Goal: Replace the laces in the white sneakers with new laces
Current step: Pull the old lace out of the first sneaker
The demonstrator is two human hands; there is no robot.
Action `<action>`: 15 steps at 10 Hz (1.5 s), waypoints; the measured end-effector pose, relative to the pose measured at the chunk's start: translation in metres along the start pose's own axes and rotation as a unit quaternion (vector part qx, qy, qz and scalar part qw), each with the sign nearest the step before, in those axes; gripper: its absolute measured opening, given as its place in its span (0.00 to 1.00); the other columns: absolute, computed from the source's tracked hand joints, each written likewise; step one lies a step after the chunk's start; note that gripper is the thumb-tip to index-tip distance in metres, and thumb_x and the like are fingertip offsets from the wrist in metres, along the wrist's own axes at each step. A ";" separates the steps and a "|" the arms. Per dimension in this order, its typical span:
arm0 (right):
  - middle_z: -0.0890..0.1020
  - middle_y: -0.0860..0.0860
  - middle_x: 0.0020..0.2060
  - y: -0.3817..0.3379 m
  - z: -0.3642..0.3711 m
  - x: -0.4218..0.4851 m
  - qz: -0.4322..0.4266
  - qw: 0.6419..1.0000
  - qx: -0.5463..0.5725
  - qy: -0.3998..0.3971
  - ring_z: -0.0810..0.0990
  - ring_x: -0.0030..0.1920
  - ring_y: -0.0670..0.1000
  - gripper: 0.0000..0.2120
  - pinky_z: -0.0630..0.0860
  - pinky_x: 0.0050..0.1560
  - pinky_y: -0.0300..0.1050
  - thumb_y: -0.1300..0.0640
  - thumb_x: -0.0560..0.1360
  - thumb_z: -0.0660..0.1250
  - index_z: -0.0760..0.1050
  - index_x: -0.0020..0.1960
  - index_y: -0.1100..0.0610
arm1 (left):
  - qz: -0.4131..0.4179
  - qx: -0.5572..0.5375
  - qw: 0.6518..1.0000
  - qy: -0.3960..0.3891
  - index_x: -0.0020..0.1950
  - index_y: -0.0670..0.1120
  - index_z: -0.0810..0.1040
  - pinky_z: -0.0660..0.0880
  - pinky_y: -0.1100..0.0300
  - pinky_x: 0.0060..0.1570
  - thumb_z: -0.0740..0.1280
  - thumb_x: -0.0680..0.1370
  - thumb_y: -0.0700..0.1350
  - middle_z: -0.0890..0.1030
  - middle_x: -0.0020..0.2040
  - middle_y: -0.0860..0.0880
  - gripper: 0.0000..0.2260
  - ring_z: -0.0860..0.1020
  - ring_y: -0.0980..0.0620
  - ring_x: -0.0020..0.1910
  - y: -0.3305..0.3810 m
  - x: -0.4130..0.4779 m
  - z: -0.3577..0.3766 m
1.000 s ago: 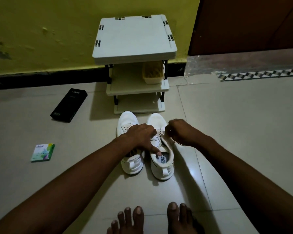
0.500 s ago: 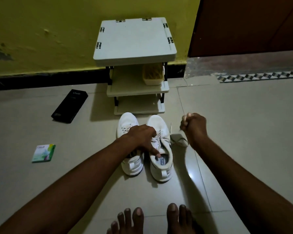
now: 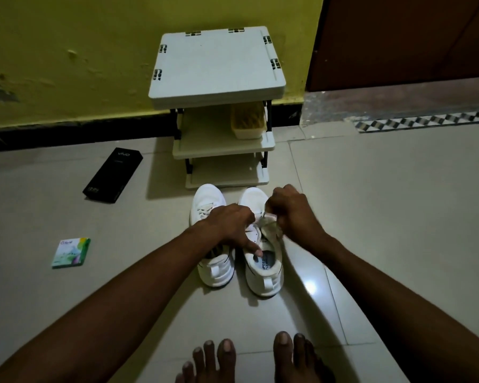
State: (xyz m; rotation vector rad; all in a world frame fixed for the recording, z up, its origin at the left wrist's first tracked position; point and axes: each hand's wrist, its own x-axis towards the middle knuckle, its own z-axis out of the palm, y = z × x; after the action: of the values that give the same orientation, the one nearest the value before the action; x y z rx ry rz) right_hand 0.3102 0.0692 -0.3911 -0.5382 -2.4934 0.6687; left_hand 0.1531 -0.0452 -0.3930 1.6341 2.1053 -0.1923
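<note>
Sneakers (image 3: 215,272) side by side on floor (image 3: 385,217), toes toward rack (image 3: 216,64). Left hand (image 3: 230,228) presses straight-fingered on right sneaker (image 3: 263,280) near its opening, presumably to pin it. Right hand (image 3: 292,214) pinches lace (image 3: 270,220) above the same sneaker, presumably to draw it free.

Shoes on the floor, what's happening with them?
A person is working on a white pair on the floor. The left hand presses down on the right sneaker, one finger at its opening. The right hand pinches that sneaker's lace near the top and looks to be pulling it. The left sneaker has its lace in.
</note>
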 end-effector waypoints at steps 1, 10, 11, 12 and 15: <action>0.80 0.52 0.36 -0.007 -0.035 0.021 0.360 0.762 0.478 0.249 0.80 0.33 0.46 0.11 0.75 0.41 0.46 0.71 0.76 0.64 0.77 0.39 0.58 | -0.001 -0.013 1.000 0.007 0.61 0.50 0.77 0.77 0.48 0.55 0.72 0.60 0.77 0.80 0.57 0.51 0.40 0.77 0.48 0.57 -0.001 -0.002 0.000; 0.75 0.53 0.36 0.005 0.011 -0.025 0.124 0.991 0.047 -0.034 0.73 0.38 0.53 0.09 0.65 0.38 0.46 0.59 0.77 0.66 0.74 0.38 0.59 | -0.002 -0.041 0.999 0.031 0.51 0.49 0.77 0.77 0.51 0.45 0.72 0.64 0.73 0.80 0.46 0.51 0.30 0.77 0.48 0.48 0.005 -0.011 -0.004; 0.78 0.54 0.40 0.010 0.015 -0.033 0.148 0.984 0.084 -0.054 0.76 0.39 0.53 0.10 0.70 0.40 0.48 0.57 0.81 0.64 0.74 0.43 0.60 | -0.004 -0.116 0.986 0.117 0.60 0.49 0.77 0.76 0.50 0.55 0.73 0.67 0.62 0.78 0.58 0.51 0.27 0.76 0.49 0.57 0.008 -0.020 0.006; 0.83 0.51 0.40 0.012 0.018 -0.038 0.193 0.970 0.140 -0.045 0.80 0.40 0.50 0.11 0.75 0.43 0.48 0.52 0.82 0.63 0.76 0.45 0.57 | -0.011 -0.208 0.956 0.205 0.52 0.49 0.75 0.74 0.54 0.48 0.74 0.69 0.52 0.71 0.51 0.51 0.16 0.74 0.50 0.48 0.018 -0.026 0.020; 0.83 0.50 0.31 -0.006 0.030 -0.031 0.313 0.912 0.263 0.045 0.83 0.33 0.50 0.13 0.78 0.39 0.50 0.57 0.83 0.63 0.75 0.41 0.59 | -0.136 -0.256 0.939 0.187 0.38 0.49 0.71 0.71 0.54 0.40 0.68 0.72 0.51 0.79 0.42 0.44 0.09 0.78 0.43 0.45 0.028 -0.027 0.018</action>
State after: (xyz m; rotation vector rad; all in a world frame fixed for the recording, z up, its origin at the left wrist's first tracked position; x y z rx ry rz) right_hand 0.3171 0.0390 -0.4217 -1.1257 -1.9049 1.4576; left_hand 0.1897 -0.0678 -0.3924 1.1281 2.3857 0.5817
